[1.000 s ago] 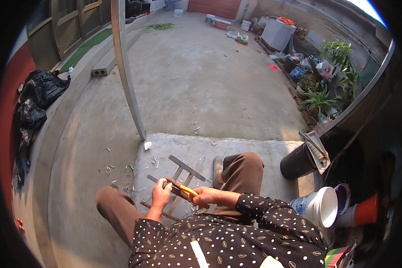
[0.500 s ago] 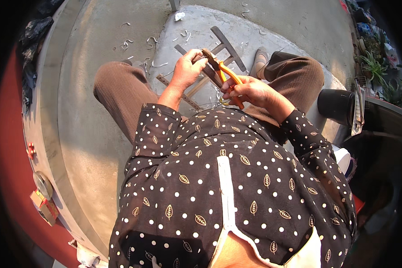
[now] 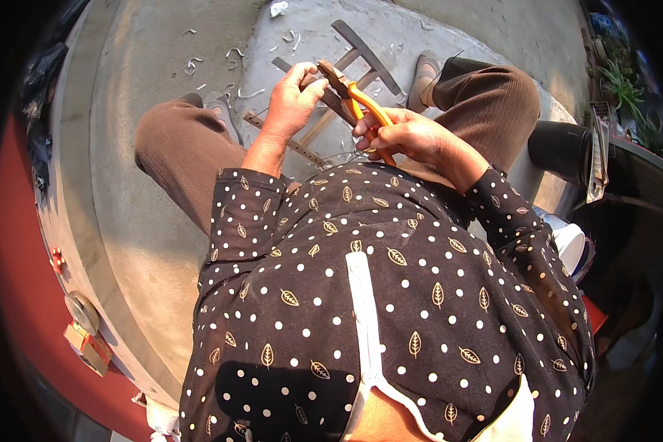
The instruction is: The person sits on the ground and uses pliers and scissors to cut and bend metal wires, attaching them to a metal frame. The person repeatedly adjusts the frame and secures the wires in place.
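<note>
My right hand (image 3: 416, 136) is wrapped round the orange handles of a pair of pliers (image 3: 371, 104), whose dark metal jaws point up and left. Close by the jaw tips, my left hand (image 3: 291, 104) is closed in a pinch; what it holds, if anything, is too small to make out. Below and beyond both hands, between my knees, lies a wooden frame (image 3: 367, 56) with dark bars and pale crosspieces. One of its rails (image 3: 300, 149) has a row of holes. The hands cover part of this frame.
Bent white strips (image 3: 192, 66) are scattered over the concrete floor (image 3: 151, 140). A crumpled white scrap (image 3: 278, 9) lies at the far side. On my right stand a black bucket (image 3: 560, 146) and a white container (image 3: 569, 247), with green plants (image 3: 621, 90) farther off.
The whole view has shifted a little, so the hands and frame sit slightly higher and more to the left. Both hands keep nearly the same grip, with the pliers at my left fingertips.
</note>
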Tool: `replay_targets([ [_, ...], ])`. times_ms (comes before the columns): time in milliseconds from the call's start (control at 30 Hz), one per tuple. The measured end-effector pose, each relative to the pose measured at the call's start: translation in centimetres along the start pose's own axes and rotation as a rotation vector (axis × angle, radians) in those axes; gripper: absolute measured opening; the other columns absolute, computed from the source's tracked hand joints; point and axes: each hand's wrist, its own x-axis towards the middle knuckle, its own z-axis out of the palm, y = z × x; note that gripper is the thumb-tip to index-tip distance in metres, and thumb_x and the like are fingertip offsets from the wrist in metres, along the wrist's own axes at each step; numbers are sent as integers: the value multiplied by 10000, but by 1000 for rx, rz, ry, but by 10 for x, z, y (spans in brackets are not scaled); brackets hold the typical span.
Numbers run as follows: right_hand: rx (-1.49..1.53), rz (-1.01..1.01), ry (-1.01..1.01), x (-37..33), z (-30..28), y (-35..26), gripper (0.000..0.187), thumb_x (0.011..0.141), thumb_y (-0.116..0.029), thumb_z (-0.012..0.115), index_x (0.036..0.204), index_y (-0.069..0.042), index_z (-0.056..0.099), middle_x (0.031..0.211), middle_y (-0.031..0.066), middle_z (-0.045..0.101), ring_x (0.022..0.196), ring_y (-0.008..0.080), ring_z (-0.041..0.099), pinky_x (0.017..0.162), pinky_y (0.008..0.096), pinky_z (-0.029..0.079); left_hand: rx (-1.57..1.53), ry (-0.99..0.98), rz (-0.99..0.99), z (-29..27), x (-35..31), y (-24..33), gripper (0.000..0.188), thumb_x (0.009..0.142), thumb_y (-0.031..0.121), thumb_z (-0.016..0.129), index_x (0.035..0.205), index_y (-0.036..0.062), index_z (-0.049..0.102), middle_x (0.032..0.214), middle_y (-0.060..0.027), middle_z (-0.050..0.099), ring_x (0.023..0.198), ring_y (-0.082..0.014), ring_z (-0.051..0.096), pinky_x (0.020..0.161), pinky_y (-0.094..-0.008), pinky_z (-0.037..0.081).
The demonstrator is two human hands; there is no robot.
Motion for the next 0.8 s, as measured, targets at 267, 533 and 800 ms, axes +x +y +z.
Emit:
replay_targets([
  [267, -306, -34, 161, 5, 8, -6, 219, 719, -94, 579, 928, -32, 575, 726, 58, 590, 536, 109, 548, 475, 241, 425, -22, 11, 10, -1, 5, -8, 381, 809, 174, 635, 1112, -13, 500, 1033, -211, 614, 948, -224, 599, 795, -316, 477],
  [533, -1188, -324, 498, 16, 8, 2, 195, 714, -86, 579, 894, -11, 593, 872, 188, 562, 773, 332, 605, 716, 401, 483, 90, 28, 51, 1, 0, 9, 486, 790, 155, 646, 1174, -21, 406, 795, -93, 616, 726, -139, 566, 685, -282, 463],
  [800, -1575, -424, 677, 25, 3, -1, 143, 757, -53, 554, 890, -2, 574, 913, 184, 530, 823, 350, 586, 730, 422, 488, 115, 121, 114, 3, 6, -5, 520, 783, 145, 644, 1190, -39, 379, 792, -115, 595, 708, -152, 552, 673, -285, 455],
])
